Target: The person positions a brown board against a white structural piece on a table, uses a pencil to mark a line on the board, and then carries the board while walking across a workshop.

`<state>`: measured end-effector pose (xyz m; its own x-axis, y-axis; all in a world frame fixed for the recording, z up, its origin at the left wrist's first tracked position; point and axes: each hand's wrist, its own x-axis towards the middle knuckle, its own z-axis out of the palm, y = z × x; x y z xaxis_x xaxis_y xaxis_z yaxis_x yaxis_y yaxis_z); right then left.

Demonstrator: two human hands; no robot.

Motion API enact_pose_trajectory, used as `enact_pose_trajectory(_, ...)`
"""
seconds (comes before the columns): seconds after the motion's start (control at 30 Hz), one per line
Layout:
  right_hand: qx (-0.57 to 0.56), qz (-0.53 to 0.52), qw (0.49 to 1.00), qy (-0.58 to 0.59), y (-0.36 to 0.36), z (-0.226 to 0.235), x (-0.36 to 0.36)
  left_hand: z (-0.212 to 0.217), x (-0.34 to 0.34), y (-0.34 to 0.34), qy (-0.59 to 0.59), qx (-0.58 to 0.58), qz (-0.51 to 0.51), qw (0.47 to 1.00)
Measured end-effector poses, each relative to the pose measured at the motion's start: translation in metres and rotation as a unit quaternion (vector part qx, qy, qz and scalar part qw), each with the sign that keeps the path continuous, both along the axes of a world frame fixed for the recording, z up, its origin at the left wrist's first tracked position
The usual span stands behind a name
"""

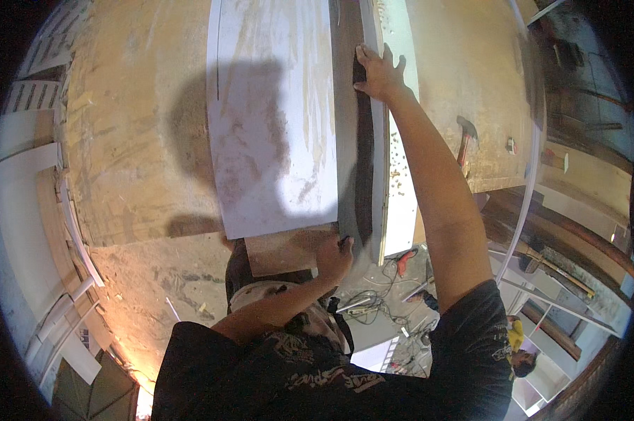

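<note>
A long dark grey strip runs away from me along the right edge of a white sheet with brownish streaks. My left hand is closed at the strip's near end, its thumb by the corner. Farther off, my right hand presses on the strip and the narrow board beside it, fingers spread. A brown flat panel sticks out under the sheet's near edge. My head and shoulder shadow falls across the sheet.
A claw hammer lies on the wooden tabletop right of my arm. Small brown bits dot a white panel near it. Cables and a red tool lie on the floor. A person in yellow is at lower right.
</note>
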<state>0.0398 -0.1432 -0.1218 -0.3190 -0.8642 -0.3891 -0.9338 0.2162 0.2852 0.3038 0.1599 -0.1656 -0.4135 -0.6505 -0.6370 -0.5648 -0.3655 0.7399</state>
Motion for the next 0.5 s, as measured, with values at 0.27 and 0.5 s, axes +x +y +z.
enact_pose_trajectory(0.27,0.013,-0.009,1.0,0.009,0.0,0.002,0.002,0.007,-0.011,-0.02,-0.035,-0.053,0.0,0.998)
enact_pose_trajectory(0.5,0.001,-0.006,1.0,0.003,0.0,0.001,0.002,0.013,-0.019,-0.041,-0.032,-0.068,0.022,0.997)
